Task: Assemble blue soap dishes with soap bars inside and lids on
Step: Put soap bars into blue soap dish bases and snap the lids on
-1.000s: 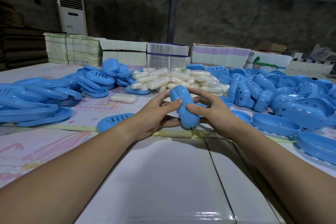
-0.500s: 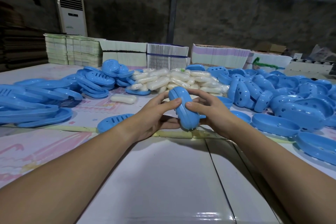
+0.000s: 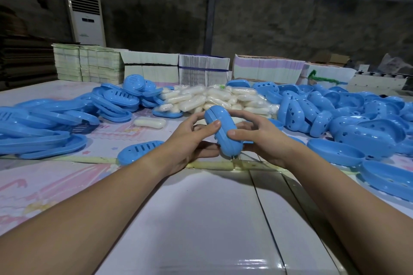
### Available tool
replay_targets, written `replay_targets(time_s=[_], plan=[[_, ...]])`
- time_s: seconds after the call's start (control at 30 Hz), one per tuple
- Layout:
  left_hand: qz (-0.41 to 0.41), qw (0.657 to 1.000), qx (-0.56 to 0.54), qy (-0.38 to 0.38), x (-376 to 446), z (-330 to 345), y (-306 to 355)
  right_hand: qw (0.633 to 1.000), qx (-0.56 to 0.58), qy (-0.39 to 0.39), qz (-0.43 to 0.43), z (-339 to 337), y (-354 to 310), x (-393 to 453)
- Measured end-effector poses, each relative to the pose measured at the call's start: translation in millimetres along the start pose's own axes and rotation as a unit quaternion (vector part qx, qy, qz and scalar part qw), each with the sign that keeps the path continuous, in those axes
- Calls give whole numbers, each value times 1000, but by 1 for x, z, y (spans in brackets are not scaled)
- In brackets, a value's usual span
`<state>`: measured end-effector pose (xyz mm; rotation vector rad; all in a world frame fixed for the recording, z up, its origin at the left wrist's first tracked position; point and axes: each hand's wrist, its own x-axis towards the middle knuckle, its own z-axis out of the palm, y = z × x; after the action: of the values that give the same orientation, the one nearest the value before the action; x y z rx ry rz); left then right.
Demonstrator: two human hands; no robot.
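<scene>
Your left hand (image 3: 190, 138) & right hand (image 3: 260, 138) both grip the closed soap dish (image 3: 222, 131) edge-up at table centre, thumbs on the seam. Squeeze evenly w/ both (soap pile (image 3: 214, 98) at 12 o'clock) till the lid seats all round.

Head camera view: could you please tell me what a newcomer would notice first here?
At centre, the left hand and right hand grip a closed blue plastic soap dish on edge. Behind it lies a heap of wrapped white soap bars, flanked by piles of blue plastic dish parts.
</scene>
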<state>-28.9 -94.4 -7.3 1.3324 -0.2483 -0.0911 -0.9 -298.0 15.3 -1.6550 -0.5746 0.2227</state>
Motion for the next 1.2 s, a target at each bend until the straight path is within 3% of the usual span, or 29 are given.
replay_targets(time_s=[0.37,0.67,1.2], plan=[[6,999,51,3,0,2,-3,995,43,-57,71,-3,3,0],[7,999,48,14,-1,4,0,998,47,-15,43,0,0,-1],[15,999,32,0,0,-1,0,1000,25,-8,17,1,0,0]])
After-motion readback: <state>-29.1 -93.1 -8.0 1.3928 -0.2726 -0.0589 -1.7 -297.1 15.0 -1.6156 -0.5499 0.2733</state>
